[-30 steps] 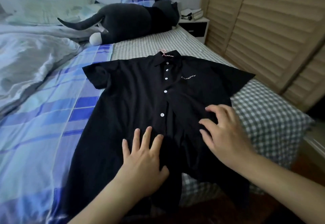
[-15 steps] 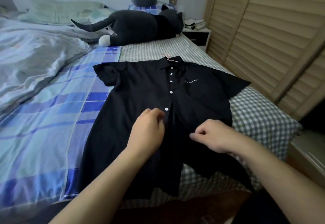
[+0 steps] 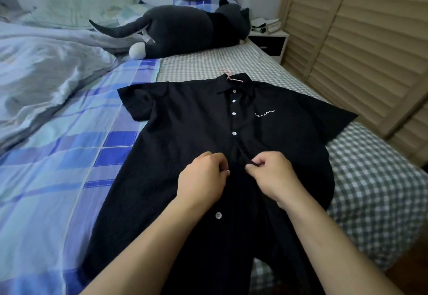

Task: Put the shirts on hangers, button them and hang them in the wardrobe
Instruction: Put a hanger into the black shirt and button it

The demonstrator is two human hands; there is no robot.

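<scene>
A black short-sleeved shirt (image 3: 185,132) with white buttons lies flat on the bed, collar away from me. The hook of a pink hanger (image 3: 225,73) pokes out of the collar. The upper buttons look fastened. My left hand (image 3: 203,176) pinches the left front edge at mid-chest, over a button I cannot see. My right hand (image 3: 271,174) pinches the right placket edge and lifts it slightly. One white button (image 3: 218,215) shows below my left hand. The front gapes open toward the hem.
The bed (image 3: 361,178) has a grey-checked sheet on the right and a blue plaid cover (image 3: 69,155) on the left, with a rumpled duvet (image 3: 41,72) beyond. A dark plush cat (image 3: 185,30) lies at the head. Louvred wardrobe doors (image 3: 361,39) stand at right, beside a nightstand (image 3: 271,42).
Both hands went from lying spread on the lower shirt to pinching the two front edges at mid-chest, now closer together. The view has drawn nearer to the shirt.
</scene>
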